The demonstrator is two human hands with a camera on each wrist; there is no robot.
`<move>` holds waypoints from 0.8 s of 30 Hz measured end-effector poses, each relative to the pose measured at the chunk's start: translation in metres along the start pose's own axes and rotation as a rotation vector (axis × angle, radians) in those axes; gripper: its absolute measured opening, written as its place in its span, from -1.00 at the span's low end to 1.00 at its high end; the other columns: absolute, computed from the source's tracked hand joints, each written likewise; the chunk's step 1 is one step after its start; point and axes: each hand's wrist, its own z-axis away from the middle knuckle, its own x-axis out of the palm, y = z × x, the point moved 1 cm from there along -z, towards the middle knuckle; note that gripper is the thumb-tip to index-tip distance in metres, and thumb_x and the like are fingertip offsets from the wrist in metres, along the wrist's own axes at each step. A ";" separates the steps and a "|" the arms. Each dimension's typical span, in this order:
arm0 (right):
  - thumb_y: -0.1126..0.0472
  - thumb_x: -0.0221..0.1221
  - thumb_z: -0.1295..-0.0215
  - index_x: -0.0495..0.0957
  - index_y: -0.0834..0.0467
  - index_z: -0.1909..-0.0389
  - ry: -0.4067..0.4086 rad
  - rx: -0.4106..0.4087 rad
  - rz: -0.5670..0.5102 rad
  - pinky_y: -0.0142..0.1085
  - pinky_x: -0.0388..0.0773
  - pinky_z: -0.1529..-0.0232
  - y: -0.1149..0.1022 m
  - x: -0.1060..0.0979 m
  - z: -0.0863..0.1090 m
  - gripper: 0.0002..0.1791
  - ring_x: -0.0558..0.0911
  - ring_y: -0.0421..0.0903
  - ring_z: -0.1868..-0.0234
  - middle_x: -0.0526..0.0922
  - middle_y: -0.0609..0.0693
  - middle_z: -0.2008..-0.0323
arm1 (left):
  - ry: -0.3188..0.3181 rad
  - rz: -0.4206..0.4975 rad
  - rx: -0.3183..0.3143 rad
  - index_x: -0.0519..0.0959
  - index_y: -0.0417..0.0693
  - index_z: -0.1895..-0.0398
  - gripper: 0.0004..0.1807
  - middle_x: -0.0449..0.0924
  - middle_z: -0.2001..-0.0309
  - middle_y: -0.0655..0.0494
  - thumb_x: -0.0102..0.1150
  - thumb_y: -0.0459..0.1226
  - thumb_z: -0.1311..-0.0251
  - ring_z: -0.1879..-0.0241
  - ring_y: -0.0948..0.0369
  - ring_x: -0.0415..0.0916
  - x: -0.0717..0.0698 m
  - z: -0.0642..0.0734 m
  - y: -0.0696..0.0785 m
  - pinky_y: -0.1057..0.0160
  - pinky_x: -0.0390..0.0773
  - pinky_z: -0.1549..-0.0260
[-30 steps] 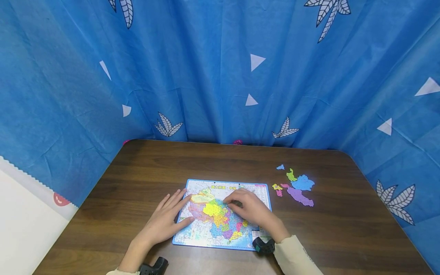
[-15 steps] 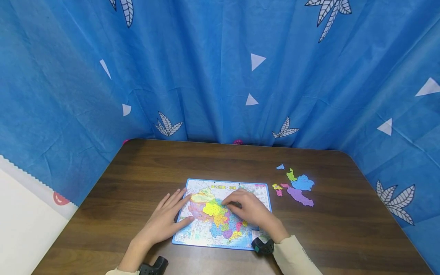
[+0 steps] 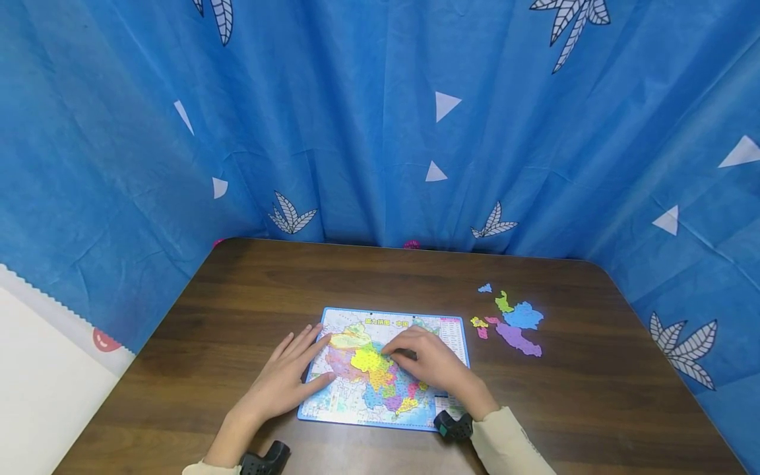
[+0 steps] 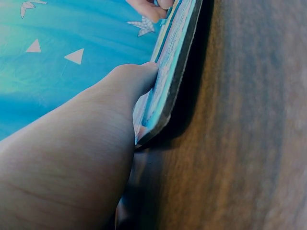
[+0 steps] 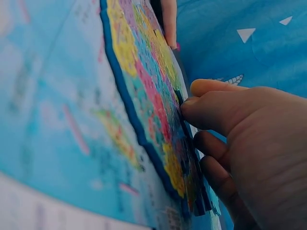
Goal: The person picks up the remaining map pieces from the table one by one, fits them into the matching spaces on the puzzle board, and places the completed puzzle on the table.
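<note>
A map puzzle board (image 3: 344, 412) with a blue border lies flat on the table, much of its map filled with coloured pieces. My left hand (image 3: 285, 382) rests with fingers spread over the board's left edge; in the left wrist view the thumb (image 4: 144, 74) presses on its surface. My right hand (image 3: 430, 356) is over the upper middle of the map, thumb and forefinger pinching a puzzle piece (image 5: 179, 96) close against the board. Only a thin dark edge of that piece shows beside the thumb; my fingers hide the rest.
Loose puzzle pieces lie to the right of the board: a large blue one (image 3: 524, 315), a long purple one (image 3: 518, 340), a green one (image 3: 503, 302) and several smaller ones. A blue curtain (image 3: 356, 132) hangs behind the wooden table (image 3: 594, 396).
My right hand has shifted slightly left over the map, its fingertips still low at the board. The left hand stays on the board's edge, and the loose pieces have not moved.
</note>
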 end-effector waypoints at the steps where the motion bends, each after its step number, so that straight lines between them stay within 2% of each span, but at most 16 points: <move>1: 0.07 0.26 -0.27 0.66 -0.23 0.08 0.002 -0.003 -0.001 -0.24 0.54 -0.11 0.000 0.000 0.000 -0.78 0.55 -0.34 0.00 0.65 -0.42 0.10 | -0.002 -0.001 -0.003 0.21 0.27 -0.46 -0.17 -0.04 -0.53 0.21 -0.09 0.38 -0.17 -0.53 0.04 -0.12 0.000 0.000 0.000 -0.13 -0.18 -0.45; 10: 0.05 0.25 -0.28 0.66 -0.24 0.08 0.010 -0.005 -0.003 -0.25 0.54 -0.10 0.001 0.001 -0.001 -0.79 0.54 -0.35 0.00 0.64 -0.44 0.11 | 0.036 -0.028 0.042 0.21 0.22 -0.46 -0.16 0.00 -0.52 0.16 -0.03 0.34 -0.16 -0.52 0.06 -0.09 0.000 0.000 -0.002 -0.14 -0.10 -0.44; 18: 0.04 0.24 -0.28 0.65 -0.26 0.06 0.002 0.030 0.019 -0.21 0.53 -0.13 0.000 0.001 0.000 -0.77 0.54 -0.31 -0.04 0.64 -0.42 0.06 | 0.016 -0.004 0.013 0.20 0.28 -0.46 -0.19 -0.01 -0.53 0.17 -0.07 0.36 -0.18 -0.52 0.01 -0.09 -0.001 0.001 -0.001 -0.15 -0.15 -0.44; 24: 0.04 0.24 -0.28 0.64 -0.25 0.04 0.010 0.038 0.013 -0.20 0.53 -0.14 0.000 0.001 0.001 -0.76 0.54 -0.29 -0.06 0.64 -0.40 0.05 | 0.023 -0.002 0.020 0.21 0.25 -0.46 -0.18 0.01 -0.53 0.14 -0.05 0.35 -0.18 -0.51 -0.03 -0.07 0.000 0.000 -0.001 -0.17 -0.14 -0.43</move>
